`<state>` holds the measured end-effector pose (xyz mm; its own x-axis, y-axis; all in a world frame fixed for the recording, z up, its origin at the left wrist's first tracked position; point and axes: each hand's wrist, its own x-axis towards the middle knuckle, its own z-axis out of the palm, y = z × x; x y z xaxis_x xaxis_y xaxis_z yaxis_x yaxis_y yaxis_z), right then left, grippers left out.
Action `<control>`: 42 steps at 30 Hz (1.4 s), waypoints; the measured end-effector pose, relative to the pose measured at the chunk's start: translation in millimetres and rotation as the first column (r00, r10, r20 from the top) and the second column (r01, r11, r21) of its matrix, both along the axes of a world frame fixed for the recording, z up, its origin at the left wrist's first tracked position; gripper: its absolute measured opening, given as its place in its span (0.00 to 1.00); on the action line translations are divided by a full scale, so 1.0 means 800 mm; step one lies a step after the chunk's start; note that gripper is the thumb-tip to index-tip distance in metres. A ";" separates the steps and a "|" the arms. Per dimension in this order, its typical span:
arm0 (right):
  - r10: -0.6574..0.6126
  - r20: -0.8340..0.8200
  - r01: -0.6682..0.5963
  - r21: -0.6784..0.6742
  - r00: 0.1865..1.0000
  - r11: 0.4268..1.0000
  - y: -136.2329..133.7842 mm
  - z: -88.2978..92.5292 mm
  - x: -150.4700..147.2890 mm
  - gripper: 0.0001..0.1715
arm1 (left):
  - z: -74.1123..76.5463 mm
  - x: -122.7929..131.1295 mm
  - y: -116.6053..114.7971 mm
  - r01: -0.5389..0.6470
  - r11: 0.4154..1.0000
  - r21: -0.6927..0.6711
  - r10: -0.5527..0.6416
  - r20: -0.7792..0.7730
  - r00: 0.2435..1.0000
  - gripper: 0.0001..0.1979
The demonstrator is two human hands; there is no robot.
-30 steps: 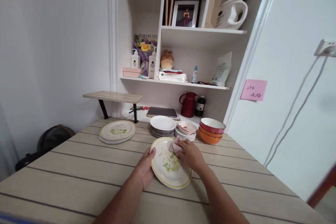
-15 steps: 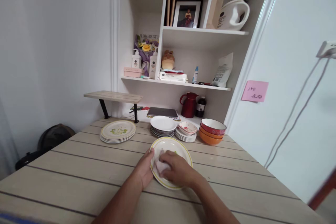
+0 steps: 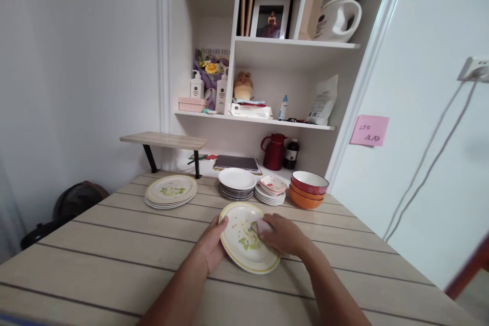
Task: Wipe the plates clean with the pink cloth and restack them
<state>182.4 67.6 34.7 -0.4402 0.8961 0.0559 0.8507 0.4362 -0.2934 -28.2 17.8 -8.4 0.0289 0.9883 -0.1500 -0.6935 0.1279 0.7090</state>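
A cream plate (image 3: 239, 229) with a yellow rim and green leaf pattern is tilted above the table. My left hand (image 3: 212, 244) grips its left edge, thumb on top. My right hand (image 3: 284, 237) is closed on a pale pinkish cloth (image 3: 263, 226), which touches the plate's right part. Behind to the left lies a stack of similar plates (image 3: 171, 189). Beyond the held plate stand white-topped plates (image 3: 237, 179), small white plates (image 3: 269, 198) with a patterned dish (image 3: 273, 184) on them, and stacked red and orange bowls (image 3: 306, 199).
The slatted wooden table (image 3: 114, 249) fills the foreground. A small raised shelf (image 3: 164, 139) on black legs stands back left. Behind the dishes are a laptop (image 3: 237, 163), a red jug (image 3: 274, 152) and a dark bottle (image 3: 292, 154).
My right hand and the cloth have moved from the left and middle of the plate to its right side, uncovering the leaf pattern. My left hand still holds the plate's left edge.
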 end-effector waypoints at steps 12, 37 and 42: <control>0.320 -0.150 -0.309 0.088 0.936 0.947 -0.024 -0.006 -0.068 0.18 | -0.005 -0.001 0.006 0.141 0.988 0.059 -0.145 0.074 0.987 0.22; -0.192 -0.025 0.192 0.228 0.981 0.954 0.016 -0.016 -0.050 0.18 | 0.005 0.002 -0.008 0.087 0.994 0.070 -0.088 0.002 0.996 0.22; 0.099 -0.121 -0.065 0.256 0.988 0.965 0.000 -0.014 -0.079 0.19 | 0.006 0.002 -0.008 0.150 0.982 0.111 -0.149 -0.014 0.989 0.21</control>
<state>119.3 67.6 23.5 -0.4851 0.8073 0.3361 0.7704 0.5764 -0.2725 -26.3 11.3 -3.6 0.1769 0.9834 -0.0400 -0.6683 0.1498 0.7286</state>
